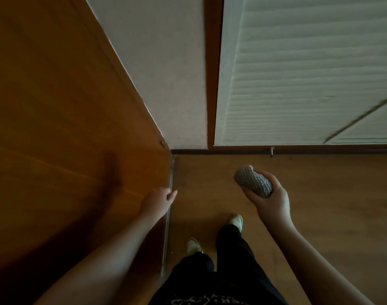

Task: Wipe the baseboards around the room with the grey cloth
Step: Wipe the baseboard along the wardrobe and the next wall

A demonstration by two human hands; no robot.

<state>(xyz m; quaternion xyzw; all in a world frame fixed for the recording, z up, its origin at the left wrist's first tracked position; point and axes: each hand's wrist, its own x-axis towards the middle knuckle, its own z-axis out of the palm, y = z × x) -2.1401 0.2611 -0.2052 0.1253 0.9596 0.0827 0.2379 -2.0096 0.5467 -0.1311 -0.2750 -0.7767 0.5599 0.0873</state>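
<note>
I stand in a room corner, looking down. My right hand (270,197) is held above the floor, closed around a bunched grey waffle-textured cloth (252,180). The dark brown baseboard (232,151) runs along the foot of the far wall, beyond the cloth and not touched by it. My left hand (159,200) hangs beside the lower edge of a brown wooden door (67,128), fingers loosely curled and holding nothing.
A metal strip (168,208) runs along the floor at the door's base. A white ribbed panel (309,73) stands at the right, framed in brown, with a small metal peg (271,150) below it. My feet in pale shoes (236,221) stand on the brown floor.
</note>
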